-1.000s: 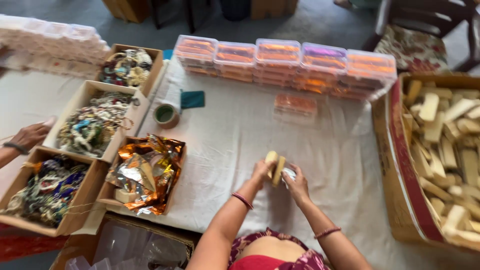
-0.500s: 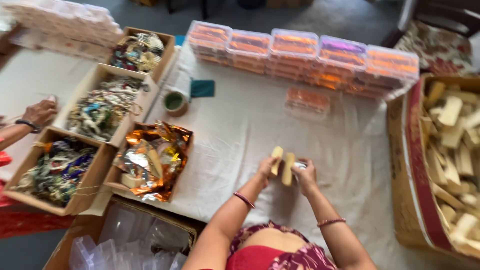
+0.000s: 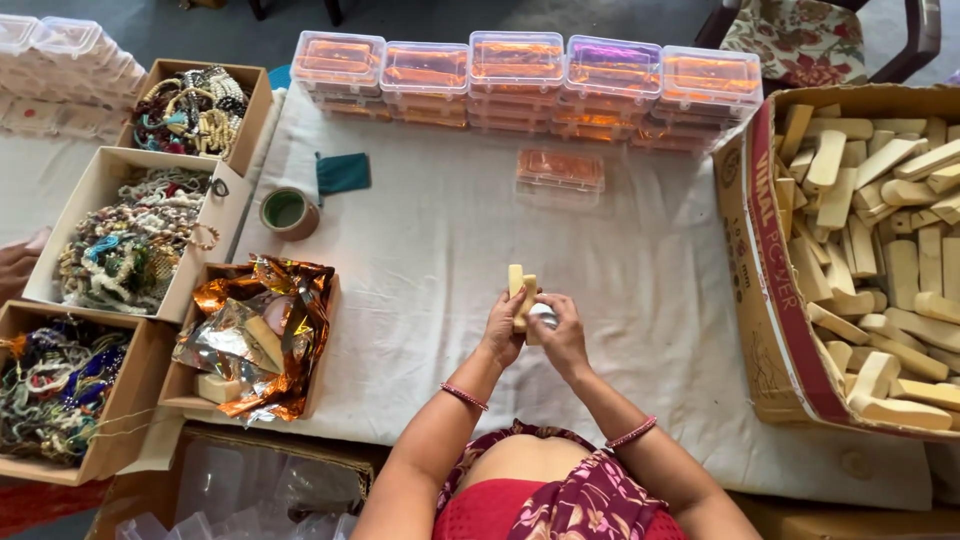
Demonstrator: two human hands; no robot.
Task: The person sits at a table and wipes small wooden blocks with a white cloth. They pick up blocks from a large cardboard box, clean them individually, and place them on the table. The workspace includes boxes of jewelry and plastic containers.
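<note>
My left hand [image 3: 503,331] grips two pale wooden sticks [image 3: 520,287] upright above the white cloth [image 3: 430,260]. My right hand [image 3: 562,336] meets it from the right and pinches a small whitish piece [image 3: 543,314] against the sticks. Both hands hover over the middle of the table, close to my body. What the small piece is cannot be made out.
A big cardboard box [image 3: 760,300] of wooden sticks stands at right. Stacked clear plastic cases [image 3: 520,75] line the far edge, one lone case [image 3: 560,172] in front. Boxes of beads [image 3: 130,235], foil wrappers [image 3: 255,330] and a tape roll [image 3: 288,212] sit left. Another person's hand [image 3: 15,265] shows at far left.
My hands stay together on the sticks and have turned them slightly. The other person's hand at left has drawn back toward the edge. The camera has shifted.
</note>
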